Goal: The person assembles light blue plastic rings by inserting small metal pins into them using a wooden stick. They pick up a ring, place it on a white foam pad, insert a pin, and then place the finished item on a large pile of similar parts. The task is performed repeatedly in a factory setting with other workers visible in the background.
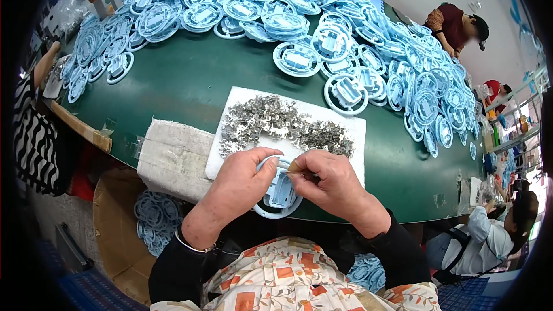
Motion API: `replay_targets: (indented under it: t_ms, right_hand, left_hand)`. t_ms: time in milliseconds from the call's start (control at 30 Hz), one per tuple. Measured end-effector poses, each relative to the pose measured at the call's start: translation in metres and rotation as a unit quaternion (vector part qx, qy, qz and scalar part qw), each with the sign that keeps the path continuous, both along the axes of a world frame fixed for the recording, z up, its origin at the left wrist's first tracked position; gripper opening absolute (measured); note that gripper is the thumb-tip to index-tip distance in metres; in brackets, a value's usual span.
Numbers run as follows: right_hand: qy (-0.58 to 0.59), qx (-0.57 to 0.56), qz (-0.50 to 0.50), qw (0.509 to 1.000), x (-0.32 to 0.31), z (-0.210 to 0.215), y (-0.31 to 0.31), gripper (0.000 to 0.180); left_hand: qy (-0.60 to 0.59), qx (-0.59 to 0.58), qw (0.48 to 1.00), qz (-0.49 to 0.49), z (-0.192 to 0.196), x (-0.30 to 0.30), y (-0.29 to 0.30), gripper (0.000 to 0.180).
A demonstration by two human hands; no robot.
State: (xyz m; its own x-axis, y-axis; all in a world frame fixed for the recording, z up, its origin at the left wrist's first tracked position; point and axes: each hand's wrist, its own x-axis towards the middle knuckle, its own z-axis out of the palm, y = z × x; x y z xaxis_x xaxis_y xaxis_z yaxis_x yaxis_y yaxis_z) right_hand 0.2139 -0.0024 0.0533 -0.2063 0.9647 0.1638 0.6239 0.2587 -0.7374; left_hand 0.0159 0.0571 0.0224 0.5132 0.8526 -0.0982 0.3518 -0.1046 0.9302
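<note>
Just in front of my body, at the table's near edge, a light-blue round plastic part (281,193) with a rectangular box shape in its middle is held up. My left hand (239,181) is closed on its left rim, thumb and fingers gripping it. Over its upper right side, my right hand (331,181) is pinched on a thin metal tool (293,171) whose tip reaches over the part; its exact kind is unclear. Right behind both hands lies a pile of small silvery metal clips (271,118) on a white foam board (358,164).
Large heaps of similar blue parts (296,57) cover the far side of the green table (190,75). A whitish wrapped block (173,152) adjoins the board. Below left stands a cardboard box (118,219) holding blue parts. Several other people sit around, one at right (475,230).
</note>
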Motion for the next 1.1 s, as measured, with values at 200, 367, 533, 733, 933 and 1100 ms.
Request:
replay_targets:
  t_ms: [200, 367, 533, 733, 933, 1100]
  right_hand:
    - [-0.108, 0.082, 0.004, 0.991, -0.011, -0.002, -0.004, 0.017]
    - [-0.083, 0.009, -0.039, 0.996, -0.017, 0.016, -0.009, 0.017]
    - [-0.129, 0.025, -0.005, 0.991, 0.003, 0.012, -0.022, 0.030]
    - [-0.236, 0.044, 0.009, 0.971, 0.003, 0.013, -0.031, 0.044]
    - [-0.280, 0.036, 0.016, 0.959, 0.001, 0.021, -0.031, 0.045]
    - [-0.269, 0.035, 0.018, 0.962, 0.002, 0.019, -0.029, 0.047]
  left_hand:
    - [0.000, -0.020, 1.000, -0.002, 0.001, 0.000, 0.000, 0.030]
    - [-0.011, -0.005, 1.000, -0.005, -0.003, 0.000, 0.000, 0.031]
    - [-0.011, 0.008, 1.000, -0.002, -0.001, -0.001, 0.000, 0.032]
    - [-0.003, 0.008, 1.000, 0.000, -0.003, 0.000, 0.001, 0.033]
    - [0.006, 0.011, 1.000, 0.000, -0.003, 0.000, 0.001, 0.033]
    - [0.013, 0.014, 1.000, 0.003, -0.003, 0.001, 0.003, 0.033]
